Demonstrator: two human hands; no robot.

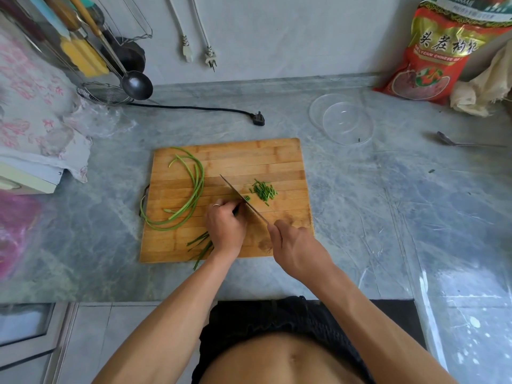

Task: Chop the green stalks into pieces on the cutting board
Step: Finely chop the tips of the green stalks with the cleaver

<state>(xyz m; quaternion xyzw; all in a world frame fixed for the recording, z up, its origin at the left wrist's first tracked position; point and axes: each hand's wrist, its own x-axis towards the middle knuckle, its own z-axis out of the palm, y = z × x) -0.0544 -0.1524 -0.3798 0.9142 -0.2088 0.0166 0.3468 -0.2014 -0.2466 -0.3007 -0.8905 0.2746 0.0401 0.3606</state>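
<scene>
A wooden cutting board [249, 159] lies on the grey counter. Long curved green stalks [191, 189] lie on its left half. A small pile of cut green pieces [263, 190] sits right of centre. My left hand [225, 228] holds down a bunch of stalks [202, 246] whose ends stick out towards the board's front edge. My right hand [293, 248] grips the handle of a knife [243, 199]. Its blade runs diagonally across the board, its edge right against my left fingers and the stalk tips.
Two clear plastic bowls [342, 121] stand behind the board to the right, a spoon [460, 142] further right. A black plug and cord [257, 119] lie behind the board. A red food bag [440, 51] leans at the back right. Ladles and a strainer [105, 94] stand back left.
</scene>
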